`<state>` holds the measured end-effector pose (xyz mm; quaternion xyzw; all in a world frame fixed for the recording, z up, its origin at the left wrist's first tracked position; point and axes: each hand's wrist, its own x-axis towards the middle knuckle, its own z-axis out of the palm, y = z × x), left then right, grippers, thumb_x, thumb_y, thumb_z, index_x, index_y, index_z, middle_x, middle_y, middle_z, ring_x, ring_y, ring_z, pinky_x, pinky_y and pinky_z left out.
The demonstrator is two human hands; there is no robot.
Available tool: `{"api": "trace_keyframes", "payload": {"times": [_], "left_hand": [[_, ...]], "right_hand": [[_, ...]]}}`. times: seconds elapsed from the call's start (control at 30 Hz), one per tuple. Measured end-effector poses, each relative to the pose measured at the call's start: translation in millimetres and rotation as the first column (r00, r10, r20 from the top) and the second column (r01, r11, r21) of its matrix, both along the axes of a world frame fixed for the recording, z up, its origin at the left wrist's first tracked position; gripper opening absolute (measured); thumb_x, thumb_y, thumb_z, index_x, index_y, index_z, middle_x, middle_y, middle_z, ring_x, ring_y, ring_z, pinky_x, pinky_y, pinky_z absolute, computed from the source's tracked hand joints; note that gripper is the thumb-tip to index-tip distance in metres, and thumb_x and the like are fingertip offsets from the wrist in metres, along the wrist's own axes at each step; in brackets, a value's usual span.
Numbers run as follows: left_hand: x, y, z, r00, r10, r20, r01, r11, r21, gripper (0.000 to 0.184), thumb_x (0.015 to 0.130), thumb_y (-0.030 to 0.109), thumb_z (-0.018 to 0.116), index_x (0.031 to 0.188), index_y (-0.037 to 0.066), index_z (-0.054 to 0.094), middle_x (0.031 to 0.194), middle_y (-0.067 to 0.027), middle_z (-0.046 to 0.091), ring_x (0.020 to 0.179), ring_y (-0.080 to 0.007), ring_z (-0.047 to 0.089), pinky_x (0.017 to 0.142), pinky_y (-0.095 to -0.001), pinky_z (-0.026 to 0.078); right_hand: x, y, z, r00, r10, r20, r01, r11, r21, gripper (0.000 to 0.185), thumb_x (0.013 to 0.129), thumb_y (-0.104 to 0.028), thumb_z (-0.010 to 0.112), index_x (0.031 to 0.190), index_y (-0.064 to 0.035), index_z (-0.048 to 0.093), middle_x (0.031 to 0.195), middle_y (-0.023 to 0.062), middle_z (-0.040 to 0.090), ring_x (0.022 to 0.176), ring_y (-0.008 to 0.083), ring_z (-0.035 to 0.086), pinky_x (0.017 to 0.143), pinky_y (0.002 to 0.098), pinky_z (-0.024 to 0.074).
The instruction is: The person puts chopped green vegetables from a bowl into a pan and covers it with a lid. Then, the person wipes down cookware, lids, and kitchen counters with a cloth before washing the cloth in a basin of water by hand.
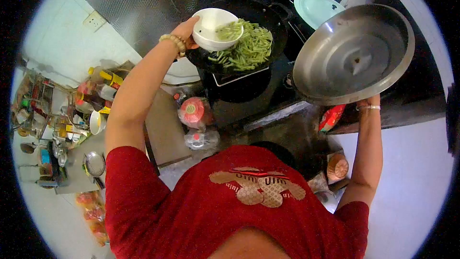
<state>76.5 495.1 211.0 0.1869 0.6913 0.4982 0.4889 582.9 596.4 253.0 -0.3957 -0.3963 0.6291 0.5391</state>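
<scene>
A white bowl (207, 31) is tilted over the black wok (280, 43), with my left hand (186, 32) gripping its left rim. Some cut green beans (254, 45) lie in the wok, and a few more sit at the bowl's right side. On the right, my right hand (369, 100) holds a large metal pan lid (330, 67) by its lower edge, its hollow inside turned toward me. Most of that hand's fingers are hidden behind the lid.
A pale green plate (314, 7) stands behind the lid. Bottles with red caps (194, 110) are below the stove. Condiment bottles (103, 76) and a strainer (95, 164) crowd the left counter. A wall socket (94, 20) is at upper left.
</scene>
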Motion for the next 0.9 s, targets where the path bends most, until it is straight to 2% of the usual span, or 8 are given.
{"api": "trace_keyframes", "payload": {"times": [0.3, 0.33, 0.5, 0.57, 0.7, 0.83, 0.87, 0.9], "left_hand": [[24.2, -4.5, -5.4, 0.987, -0.086, 0.136, 0.050, 0.968, 0.246, 0.042, 0.090, 0.048, 0.039, 0.115, 0.016, 0.051, 0.101, -0.0025, 0.060, 0.086, -0.0153, 0.059, 0.065, -0.0333, 0.050], [26.4, -0.9, -4.6, 0.975, -0.011, 0.223, -0.053, 0.958, 0.282, 0.043, 0.089, 0.048, 0.041, 0.113, 0.014, 0.051, 0.101, -0.0030, 0.060, 0.085, -0.0154, 0.059, 0.065, -0.0333, 0.050], [14.6, -9.4, 6.8, 0.997, -0.038, 0.073, 0.018, 0.965, 0.261, 0.045, 0.087, 0.050, 0.044, 0.113, 0.015, 0.052, 0.102, -0.0038, 0.061, 0.086, -0.0164, 0.060, 0.065, -0.0324, 0.049], [14.8, -9.7, 9.3, 0.999, -0.039, -0.024, 0.043, 0.985, 0.165, 0.046, 0.087, 0.053, 0.038, 0.102, 0.013, 0.055, 0.082, -0.0012, 0.059, 0.064, -0.0128, 0.054, 0.050, -0.0270, 0.042], [-22.4, 13.3, -11.0, 0.999, -0.047, -0.011, 0.048, 0.996, 0.079, 0.046, 0.086, 0.053, 0.039, 0.096, 0.012, 0.057, 0.078, -0.0022, 0.058, 0.059, -0.0129, 0.053, 0.046, -0.0254, 0.039], [-24.4, 9.2, 5.3, 0.954, -0.213, -0.210, 0.237, 0.966, 0.098, 0.049, 0.084, 0.051, 0.043, 0.101, 0.007, 0.057, 0.081, -0.0110, 0.059, 0.064, -0.0187, 0.057, 0.057, -0.0342, 0.047], [-18.3, 11.8, 4.0, 0.761, -0.093, -0.642, 0.276, 0.942, 0.189, 0.051, 0.084, 0.051, 0.043, 0.109, 0.008, 0.053, 0.084, -0.0148, 0.059, 0.068, -0.0225, 0.057, 0.062, -0.0373, 0.046], [-10.6, 16.0, 2.2, 0.400, 0.096, -0.912, 0.352, 0.902, 0.249, 0.055, 0.083, 0.051, 0.043, 0.117, 0.008, 0.049, 0.086, -0.0185, 0.059, 0.071, -0.0263, 0.058, 0.067, -0.0405, 0.046]], "right_hand": [[12.6, 8.2, -9.2, 1.000, -0.015, 0.018, 0.016, 0.999, -0.040, 0.035, 0.089, -0.025, 0.047, 0.118, -0.0051, 0.044, 0.110, 0.0098, 0.051, 0.096, 0.0259, 0.051, 0.082, 0.0391, 0.0448], [13.8, 8.1, -10.6, 1.000, -0.020, 0.021, 0.021, 0.999, -0.043, 0.036, 0.089, -0.025, 0.047, 0.118, -0.0051, 0.044, 0.110, 0.0098, 0.051, 0.097, 0.0260, 0.050, 0.082, 0.0391, 0.0447], [13.9, 8.2, -13.7, 0.999, -0.033, 0.023, 0.035, 0.997, -0.064, 0.036, 0.089, -0.025, 0.047, 0.119, -0.0050, 0.043, 0.113, 0.0098, 0.050, 0.099, 0.0262, 0.050, 0.084, 0.0394, 0.0445], [12.6, 7.2, -15.0, 0.999, -0.034, 0.026, 0.036, 0.997, -0.066, 0.037, 0.089, -0.024, 0.047, 0.120, -0.0049, 0.043, 0.114, 0.0098, 0.050, 0.100, 0.0263, 0.050, 0.085, 0.0395, 0.0443], [11.7, 9.1, -18.4, 0.999, -0.033, 0.036, 0.036, 0.996, -0.079, 0.038, 0.089, -0.024, 0.048, 0.121, -0.0048, 0.043, 0.116, 0.0098, 0.050, 0.102, 0.0265, 0.050, 0.086, 0.0397, 0.0441], [16.8, 17.3, -26.8, 0.998, -0.038, 0.048, 0.043, 0.993, -0.113, 0.038, 0.089, -0.024, 0.048, 0.121, -0.0047, 0.043, 0.118, 0.0098, 0.050, 0.104, 0.0266, 0.050, 0.088, 0.0399, 0.0439], [17.5, 19.3, -29.1, 0.998, -0.042, 0.050, 0.048, 0.991, -0.125, 0.039, 0.089, -0.024, 0.048, 0.122, -0.0047, 0.043, 0.119, 0.0098, 0.050, 0.105, 0.0267, 0.050, 0.088, 0.0400, 0.0438], [18.0, 21.8, -30.4, 0.998, -0.043, 0.049, 0.049, 0.990, -0.132, 0.039, 0.089, -0.024, 0.048, 0.122, -0.0047, 0.043, 0.120, 0.0098, 0.050, 0.105, 0.0267, 0.050, 0.088, 0.0400, 0.0438]]}}
